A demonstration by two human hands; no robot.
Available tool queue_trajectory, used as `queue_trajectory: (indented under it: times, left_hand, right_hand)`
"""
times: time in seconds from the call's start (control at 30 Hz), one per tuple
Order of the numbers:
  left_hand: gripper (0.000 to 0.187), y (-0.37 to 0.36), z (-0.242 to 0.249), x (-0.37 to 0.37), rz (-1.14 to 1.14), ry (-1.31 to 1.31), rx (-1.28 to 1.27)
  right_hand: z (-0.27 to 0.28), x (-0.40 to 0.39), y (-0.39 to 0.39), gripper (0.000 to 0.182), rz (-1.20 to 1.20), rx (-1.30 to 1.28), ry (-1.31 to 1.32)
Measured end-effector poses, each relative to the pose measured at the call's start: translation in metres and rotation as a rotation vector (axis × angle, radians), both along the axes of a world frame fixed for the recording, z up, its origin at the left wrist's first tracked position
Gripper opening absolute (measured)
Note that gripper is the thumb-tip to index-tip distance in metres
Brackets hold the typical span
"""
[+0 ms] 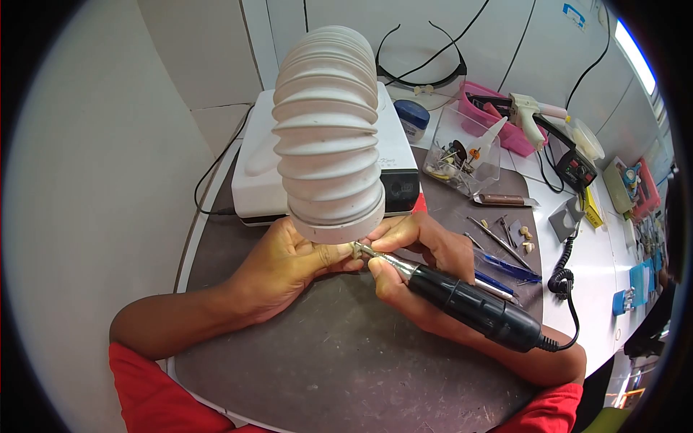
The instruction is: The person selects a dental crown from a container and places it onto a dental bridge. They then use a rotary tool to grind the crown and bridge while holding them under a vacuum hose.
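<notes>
The left hand (285, 270) has its grip closed on a small yellowish piece (356, 250), pinched at the thumb tip and mostly hidden by the fingers. The right hand (433, 249) has its grip wrapped around a black cylindrical handpiece with a silver metal nose (476, 310), thumb and fingers set along the metal part. The nose points at the piece from its right; whether the tip touches it cannot be told. Both hands meet just below the round mouth of a ribbed white plastic hose (328, 130), which arches over a white box-shaped machine with a black front panel (253, 166).

Under the forearms, which end in red sleeves (162, 390), lies a scratched dark grey mat (346, 353) on the white tabletop (570, 317). To the right of the right hand, on the mat, are slim metal hand tools (503, 242), a blue tool (505, 268), several small cream-coloured pieces (525, 234) and a knife with a brown handle (505, 200).

Farther out, a clear plastic box (473, 189) holds assorted small parts, near a jar with a dark blue lid (411, 119). Behind the box, a white glue gun (530, 119) rests over a pink plastic basket (468, 108). A coiled black cord (561, 278) hangs between a grey angular stand (567, 218) and the handpiece's rear end.
</notes>
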State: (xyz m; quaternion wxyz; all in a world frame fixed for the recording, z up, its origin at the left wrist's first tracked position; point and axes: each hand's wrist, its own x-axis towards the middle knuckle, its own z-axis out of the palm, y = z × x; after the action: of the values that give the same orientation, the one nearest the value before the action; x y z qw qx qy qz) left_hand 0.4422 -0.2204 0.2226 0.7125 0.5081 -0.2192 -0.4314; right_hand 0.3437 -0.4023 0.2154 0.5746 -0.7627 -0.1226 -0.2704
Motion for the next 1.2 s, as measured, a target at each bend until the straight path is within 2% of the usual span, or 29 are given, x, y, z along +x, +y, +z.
queue_trajectory:
  times: [0.93, 1.0, 1.13, 1.2]
  left_hand:
    - [0.028, -0.0007, -0.0007, 0.0002, -0.004, -0.003, -0.004]
    - [0.028, -0.0007, -0.0015, 0.0013, -0.012, -0.007, 0.005]
    - [0.028, 0.0000, 0.0008, 0.0002, -0.011, -0.013, 0.012]
    - [0.028, 0.0003, -0.0002, 0.0012, -0.021, 0.006, 0.004]
  right_hand:
    - [0.0002, -0.0015, 0.0033, 0.019, -0.054, 0.015, 0.022]
    - [0.0043, -0.0038, 0.0024, 0.019, -0.045, -0.006, 0.114]
    - [0.0002, -0.0016, 0.0020, 0.020, -0.030, -0.024, 0.033]
    - [0.0046, -0.0025, 0.0049, 0.018, -0.024, 0.030, 0.082]
